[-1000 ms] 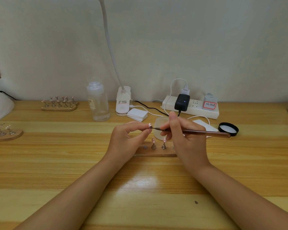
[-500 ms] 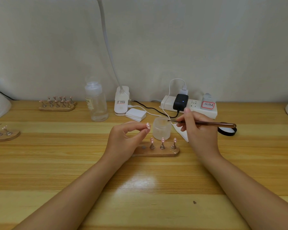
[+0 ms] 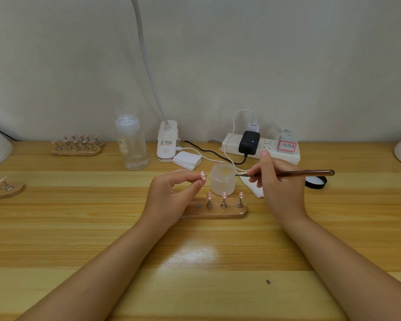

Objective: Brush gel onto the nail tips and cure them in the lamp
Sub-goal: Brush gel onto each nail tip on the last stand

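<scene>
Nail tip (image 3: 202, 175) pinched in left grip (image 3: 171, 195), brush (image 3: 287, 174) in right grip (image 3: 280, 188), above yellow wooden desk (image 3: 79, 228), plain wall (image 3: 287, 66) behind.

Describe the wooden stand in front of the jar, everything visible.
The stand is a flat, light-brown wooden strip with rounded ends, lying on the table just in front of the frosted jar, between the two hands. Three small metal cone pegs stand upright on it, each topped with a pink nail tip. Left of them a round dark spot sits bare, with no peg. The left hand covers the stand's left end; whether they touch cannot be told.
</scene>
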### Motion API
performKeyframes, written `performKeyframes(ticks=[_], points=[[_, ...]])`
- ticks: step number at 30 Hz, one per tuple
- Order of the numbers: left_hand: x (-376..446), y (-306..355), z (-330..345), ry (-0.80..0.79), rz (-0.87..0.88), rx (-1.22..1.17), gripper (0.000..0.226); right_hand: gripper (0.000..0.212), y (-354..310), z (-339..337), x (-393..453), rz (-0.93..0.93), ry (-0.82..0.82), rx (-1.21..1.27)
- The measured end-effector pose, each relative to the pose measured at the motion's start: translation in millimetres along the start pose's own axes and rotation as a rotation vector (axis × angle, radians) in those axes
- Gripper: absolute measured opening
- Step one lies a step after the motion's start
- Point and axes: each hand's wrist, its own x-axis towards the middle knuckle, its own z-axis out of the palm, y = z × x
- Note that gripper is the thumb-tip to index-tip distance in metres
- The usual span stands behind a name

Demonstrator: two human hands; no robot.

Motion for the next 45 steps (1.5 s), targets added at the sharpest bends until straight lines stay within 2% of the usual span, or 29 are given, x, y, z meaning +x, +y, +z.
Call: performKeyframes(ticks=[6,11,17,24,35,40,45], points=[[0,1,0,-0.003,-0.013,-0.009,0.018,0.045,-8,0,2,0.067,0.096,0.132],[0,1,1,-0.010,0.007,-0.006,0.019,0.031,-25,12,-8,-0.055,-0.030,0.152],[0,0,2,-0.020,0.044,0.008,0.019,0.028,-27,25,-20,-0.096,-0.146,0.148],[0,-1,2,-0.030,0.056,0.018,0.017,0.031,-23,27,-21,-0.064,-0.152,0.114],[0,-2,2,-0.015,0.048,0.006,0.022,0.037,-29,24,-25,-0.005,-0.095,0.208],[0,-1,1,-0.032,0.047,0.005,0.020,0.038,-28,27,-23,-0.039,-0.143,0.129],[0,-1,2,-0.023,0.042,0.008,0.023,0.037,-28,27,-24,-0.005,-0.144,0.168]])
